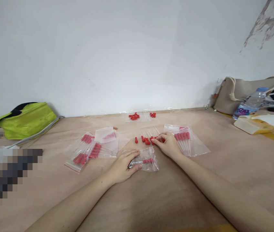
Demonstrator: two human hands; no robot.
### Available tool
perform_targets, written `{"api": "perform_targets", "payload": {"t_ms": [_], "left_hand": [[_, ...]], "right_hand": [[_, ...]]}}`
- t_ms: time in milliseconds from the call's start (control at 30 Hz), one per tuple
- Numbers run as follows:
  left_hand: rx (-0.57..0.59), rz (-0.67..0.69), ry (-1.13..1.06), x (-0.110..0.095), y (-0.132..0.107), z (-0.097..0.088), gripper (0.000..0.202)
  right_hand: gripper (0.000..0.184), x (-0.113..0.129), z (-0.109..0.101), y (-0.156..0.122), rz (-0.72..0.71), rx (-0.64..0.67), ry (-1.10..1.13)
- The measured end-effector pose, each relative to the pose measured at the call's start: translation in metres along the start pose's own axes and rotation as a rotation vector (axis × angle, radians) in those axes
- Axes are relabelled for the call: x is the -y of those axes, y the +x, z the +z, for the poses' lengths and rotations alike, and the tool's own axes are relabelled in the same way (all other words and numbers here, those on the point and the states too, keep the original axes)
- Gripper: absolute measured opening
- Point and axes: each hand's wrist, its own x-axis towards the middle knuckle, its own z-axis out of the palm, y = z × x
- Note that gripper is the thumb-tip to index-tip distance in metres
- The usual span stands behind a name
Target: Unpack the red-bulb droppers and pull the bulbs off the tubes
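A clear zip-lock bag [149, 166] lies in front of me with a red-bulbed dropper inside. My left hand [124, 166] grips its left end between thumb and fingers. Just beyond it is a loose row of droppers with red rubber bulbs [146, 140] and thin clear tubes pointing away. The fingertips of my right hand [169, 144] are closed on a red dropper bulb at that row's right side; the fingers partly hide it. To the right, a filled bag of droppers [185, 138] lies flat. Several more filled bags [94, 149] overlap on the left.
Loose red bulbs [134, 116] sit on clear plastic near the wall. A yellow-green bag [28, 120] and a grey cable [40, 132] are at left. At right stand a beige handbag [245, 90] and a water bottle [250, 104], beside a yellow-and-white packet [258, 124].
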Motion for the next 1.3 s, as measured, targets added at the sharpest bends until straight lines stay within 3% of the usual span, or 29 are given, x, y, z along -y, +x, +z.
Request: {"api": "perform_targets", "payload": {"t_ms": [100,300,400,567,800,967,1100,1167,1300], "left_hand": [[0.005,-0.006,-0.007,-0.002,0.000,-0.002,0.046],[0.005,-0.001,-0.003,-0.001,-0.001,-0.001,0.047],[0.014,-0.012,0.011,0.000,-0.001,0.001,0.048],[0.029,-0.028,0.051,-0.001,-0.001,-0.001,0.049],[0.051,-0.011,0.085,-0.003,-0.002,-0.002,0.052],[0.065,-0.009,0.119,-0.001,-0.002,-0.001,0.054],[0.072,-0.012,0.137,-0.001,-0.002,-0.001,0.053],[0.076,-0.019,0.139,-0.001,-0.002,-0.001,0.053],[0.091,-0.018,0.145,0.001,-0.002,-0.001,0.056]], "right_hand": [[0.024,0.002,-0.008,-0.002,-0.078,0.010,0.008],[0.008,0.017,-0.032,-0.009,-0.403,0.596,0.166],[0.009,0.022,-0.032,-0.013,-0.435,0.709,0.188],[0.015,0.017,-0.026,-0.015,-0.274,0.720,0.220],[0.017,0.022,-0.017,-0.017,-0.331,0.616,0.179],[0.007,0.028,-0.014,-0.019,-0.397,0.540,0.074],[0.010,0.027,-0.024,-0.013,-0.394,0.576,0.158],[0.008,0.023,-0.032,-0.006,-0.309,0.637,0.255],[0.015,0.004,-0.054,0.014,0.024,0.715,0.560]]}}
